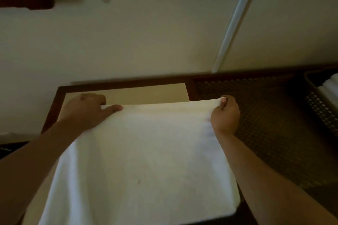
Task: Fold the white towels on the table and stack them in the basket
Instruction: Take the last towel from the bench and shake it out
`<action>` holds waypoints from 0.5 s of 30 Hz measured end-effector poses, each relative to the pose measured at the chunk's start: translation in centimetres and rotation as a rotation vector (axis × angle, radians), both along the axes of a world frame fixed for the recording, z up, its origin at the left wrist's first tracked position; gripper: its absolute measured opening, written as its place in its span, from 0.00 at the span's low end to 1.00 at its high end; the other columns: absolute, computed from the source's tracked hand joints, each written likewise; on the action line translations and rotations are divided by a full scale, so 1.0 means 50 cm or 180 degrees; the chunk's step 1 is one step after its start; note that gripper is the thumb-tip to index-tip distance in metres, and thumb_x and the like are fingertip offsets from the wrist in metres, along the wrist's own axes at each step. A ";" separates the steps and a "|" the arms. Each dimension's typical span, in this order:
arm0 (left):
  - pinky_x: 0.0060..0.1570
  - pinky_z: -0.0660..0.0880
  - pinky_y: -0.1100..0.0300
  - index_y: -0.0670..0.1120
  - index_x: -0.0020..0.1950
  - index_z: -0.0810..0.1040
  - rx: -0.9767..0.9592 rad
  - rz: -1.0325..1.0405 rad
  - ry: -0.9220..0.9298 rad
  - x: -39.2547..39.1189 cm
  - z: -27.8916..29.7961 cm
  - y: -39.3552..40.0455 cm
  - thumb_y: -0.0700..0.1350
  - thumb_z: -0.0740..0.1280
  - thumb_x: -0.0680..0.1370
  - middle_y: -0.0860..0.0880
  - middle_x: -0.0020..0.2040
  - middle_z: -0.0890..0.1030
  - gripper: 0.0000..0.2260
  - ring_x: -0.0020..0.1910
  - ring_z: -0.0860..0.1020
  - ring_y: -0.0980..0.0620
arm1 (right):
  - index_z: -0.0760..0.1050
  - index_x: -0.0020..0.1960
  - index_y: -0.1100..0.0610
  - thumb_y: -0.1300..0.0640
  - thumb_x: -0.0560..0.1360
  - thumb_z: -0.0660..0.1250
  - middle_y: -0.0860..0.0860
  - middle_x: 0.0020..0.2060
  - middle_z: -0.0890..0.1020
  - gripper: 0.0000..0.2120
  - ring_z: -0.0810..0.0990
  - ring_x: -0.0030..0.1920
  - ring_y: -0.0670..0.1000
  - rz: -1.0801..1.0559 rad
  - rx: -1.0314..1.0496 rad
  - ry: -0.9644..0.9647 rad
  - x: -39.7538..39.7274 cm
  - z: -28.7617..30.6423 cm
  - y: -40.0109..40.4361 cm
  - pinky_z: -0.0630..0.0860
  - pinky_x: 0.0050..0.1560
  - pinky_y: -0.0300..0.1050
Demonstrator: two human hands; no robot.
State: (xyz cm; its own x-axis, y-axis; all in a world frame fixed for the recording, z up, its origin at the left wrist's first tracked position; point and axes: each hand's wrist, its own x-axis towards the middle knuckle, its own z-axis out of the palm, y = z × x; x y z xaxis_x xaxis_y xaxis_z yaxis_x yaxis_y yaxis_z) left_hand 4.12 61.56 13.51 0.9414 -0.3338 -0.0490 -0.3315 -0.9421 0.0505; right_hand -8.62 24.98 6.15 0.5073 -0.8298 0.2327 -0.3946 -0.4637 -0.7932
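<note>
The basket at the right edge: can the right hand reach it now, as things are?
Probably yes, but not freely: the right hand grips a far corner of the white towel, as does the left hand. Nothing lies between it and the basket; it must let go first.

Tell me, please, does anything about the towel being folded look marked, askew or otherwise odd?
One thing: the white towel, held at its far corners by the left hand and right hand, has a small dark speck near its middle. Otherwise nothing stands out.
</note>
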 end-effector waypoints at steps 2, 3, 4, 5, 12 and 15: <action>0.43 0.72 0.54 0.54 0.40 0.76 0.0042 0.0002 0.0079 0.094 -0.027 -0.022 0.78 0.55 0.71 0.51 0.45 0.81 0.29 0.44 0.76 0.49 | 0.78 0.58 0.61 0.57 0.86 0.56 0.59 0.54 0.81 0.13 0.79 0.52 0.60 0.0049 0.0002 0.0060 0.096 -0.028 -0.030 0.66 0.47 0.44; 0.45 0.73 0.53 0.54 0.41 0.76 0.0089 0.0013 0.0142 0.135 -0.041 -0.035 0.78 0.55 0.71 0.50 0.48 0.82 0.28 0.45 0.76 0.48 | 0.78 0.58 0.61 0.57 0.86 0.56 0.59 0.54 0.81 0.13 0.78 0.52 0.60 0.0078 0.0003 0.0120 0.142 -0.042 -0.045 0.66 0.46 0.44; 0.47 0.74 0.52 0.54 0.45 0.78 0.0156 0.0032 0.0217 0.170 -0.056 -0.049 0.77 0.56 0.72 0.48 0.52 0.82 0.28 0.49 0.77 0.46 | 0.78 0.57 0.61 0.57 0.85 0.55 0.60 0.54 0.81 0.14 0.78 0.52 0.61 0.0113 0.0012 0.0190 0.186 -0.055 -0.058 0.65 0.46 0.44; 0.51 0.74 0.50 0.53 0.49 0.80 0.0208 0.0061 0.0289 0.204 -0.072 -0.062 0.76 0.56 0.73 0.46 0.55 0.82 0.29 0.54 0.78 0.43 | 0.78 0.57 0.61 0.58 0.85 0.55 0.60 0.54 0.80 0.14 0.78 0.52 0.62 0.0143 0.0020 0.0254 0.227 -0.070 -0.070 0.64 0.46 0.44; 0.53 0.76 0.47 0.52 0.63 0.81 0.0369 0.0012 0.0485 0.355 -0.171 -0.122 0.76 0.55 0.73 0.40 0.59 0.82 0.35 0.58 0.79 0.37 | 0.79 0.55 0.65 0.63 0.82 0.57 0.64 0.55 0.77 0.12 0.76 0.53 0.66 0.0278 -0.0400 0.0662 0.409 -0.174 -0.130 0.70 0.54 0.53; 0.54 0.76 0.47 0.55 0.68 0.79 0.0331 0.0056 0.0587 0.387 -0.202 -0.129 0.76 0.55 0.73 0.41 0.61 0.81 0.35 0.59 0.79 0.38 | 0.79 0.56 0.64 0.62 0.81 0.58 0.63 0.56 0.77 0.12 0.76 0.54 0.66 0.0284 -0.0400 0.0774 0.441 -0.197 -0.146 0.70 0.56 0.53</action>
State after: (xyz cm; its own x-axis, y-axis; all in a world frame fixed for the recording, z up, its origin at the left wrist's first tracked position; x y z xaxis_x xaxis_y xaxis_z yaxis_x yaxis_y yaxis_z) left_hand 23.46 55.11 3.41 0.9189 -0.3016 -0.2544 -0.3091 -0.9510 0.0110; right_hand 13.44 17.66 -3.68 0.6305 -0.7518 0.1933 -0.5196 -0.5937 -0.6144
